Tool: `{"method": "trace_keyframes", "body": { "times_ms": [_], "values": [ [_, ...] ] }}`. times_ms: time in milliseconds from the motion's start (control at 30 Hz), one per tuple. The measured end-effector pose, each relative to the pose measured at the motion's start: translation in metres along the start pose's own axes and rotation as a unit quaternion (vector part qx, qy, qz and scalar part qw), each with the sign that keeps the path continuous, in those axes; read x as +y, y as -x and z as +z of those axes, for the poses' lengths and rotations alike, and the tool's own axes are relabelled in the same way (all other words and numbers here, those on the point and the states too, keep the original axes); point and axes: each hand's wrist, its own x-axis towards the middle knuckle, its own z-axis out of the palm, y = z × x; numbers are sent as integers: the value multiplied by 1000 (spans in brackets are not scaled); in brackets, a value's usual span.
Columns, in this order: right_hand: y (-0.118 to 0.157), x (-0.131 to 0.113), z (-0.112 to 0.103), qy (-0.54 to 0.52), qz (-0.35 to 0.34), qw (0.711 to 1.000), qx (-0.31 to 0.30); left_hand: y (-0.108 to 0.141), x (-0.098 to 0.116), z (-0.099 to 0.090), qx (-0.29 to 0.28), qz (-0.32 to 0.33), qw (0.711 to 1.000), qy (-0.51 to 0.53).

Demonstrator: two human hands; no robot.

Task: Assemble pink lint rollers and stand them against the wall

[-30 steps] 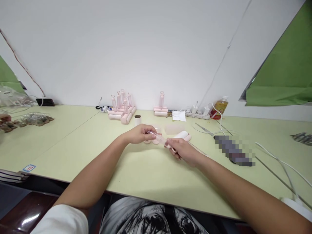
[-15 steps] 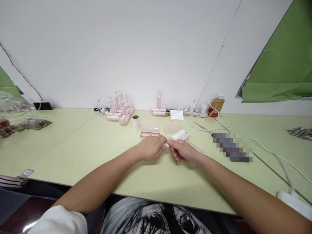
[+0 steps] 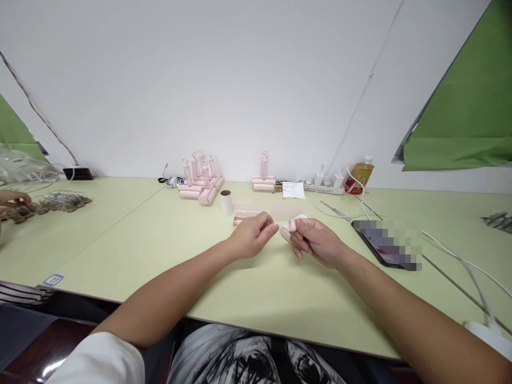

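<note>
My right hand (image 3: pixel 318 242) pinches a small pale pink piece (image 3: pixel 292 226) between thumb and fingers. Partly hidden behind that hand lies a white and pink roller (image 3: pixel 285 233). My left hand (image 3: pixel 253 236) is closed, fingers curled and thumb against them; whatever it may hold is hidden. Just beyond the left hand lies an open pink case (image 3: pixel 239 220) with a clear lid, partly covered by the hand. A white tube (image 3: pixel 226 203) stands upright to the left of the case. The two hands are apart.
Pink rollers with upright handles (image 3: pixel 194 189) stand back left, another set (image 3: pixel 263 184) in the centre. A power strip (image 3: pixel 324 188), paper (image 3: pixel 293 190), bottle (image 3: pixel 359 175), scissors-like tool (image 3: pixel 334 209), phone (image 3: pixel 384 245) and cables lie rightward. Another person's hand (image 3: pixel 15 197) is at far left.
My hands have moved apart; the right one has shifted right with the small pink piece. The view has shifted slightly.
</note>
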Motion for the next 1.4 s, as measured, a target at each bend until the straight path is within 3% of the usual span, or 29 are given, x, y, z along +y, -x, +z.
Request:
{"method": "trace_keyframes", "body": {
  "times_ms": [133, 233, 400, 500, 633, 833, 933, 1233, 1400],
  "values": [
    [1, -1, -1, 126, -1, 991, 52, -8, -16, -23, 29, -92, 993, 69],
    [0, 12, 4, 228, 14, 973, 29, -11, -32, -39, 33, -161, 984, 63],
    [-2, 30, 12, 349, -46, 936, -13, -8, -47, -54, -44, -150, 988, -12],
    [-2, 32, 16, 375, -80, 922, -50, -6, -47, -61, -69, -165, 983, -27],
    [-3, 35, 15, 383, -56, 919, -74, -4, -45, -79, -97, -220, 971, 10],
    [-5, 39, 11, 379, -38, 922, -72, 0, -48, -109, -38, -277, 960, 34],
    [-5, 40, 11, 381, -41, 921, -72, 0, -52, -111, -1, -297, 955, 17],
    [-5, 39, 12, 381, -41, 921, -68, -9, -75, -89, 113, -304, 945, -37],
    [-4, 37, 13, 384, -38, 920, -73, -11, -84, -81, 132, -286, 943, -112]
  ]
}}
